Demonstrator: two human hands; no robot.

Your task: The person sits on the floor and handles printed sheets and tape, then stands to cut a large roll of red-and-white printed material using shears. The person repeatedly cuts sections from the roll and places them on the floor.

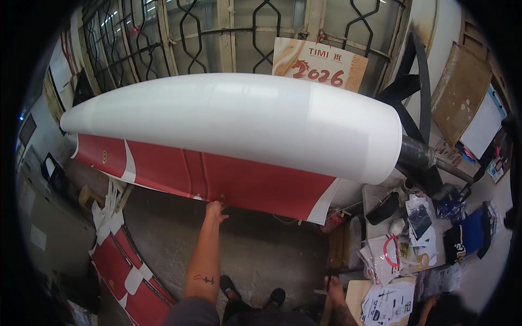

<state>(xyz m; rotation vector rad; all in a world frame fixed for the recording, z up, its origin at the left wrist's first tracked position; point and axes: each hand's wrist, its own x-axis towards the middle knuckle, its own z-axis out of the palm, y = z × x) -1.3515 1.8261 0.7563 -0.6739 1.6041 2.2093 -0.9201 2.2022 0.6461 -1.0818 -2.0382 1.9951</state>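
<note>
A large white roll spans the view on a dark metal shaft. From beneath it hangs a red sheet with white curved parts, perhaps printed fabric or paper. My left hand, arm stretched forward, is at the sheet's lower edge and seems to pinch it. Low on the right, my right hand is beside the corner of a light wooden surface; a thin dark object is by its fingers, and its grip is unclear. More red and white pieces with dark trim hang at the lower left.
On the right, a cluttered table bears plastic-wrapped items and a blue bundle. Printed papers lie nearer. Another person's arm shows at the lower right. A grey cabinet stands left; a calendar hangs on the barred window.
</note>
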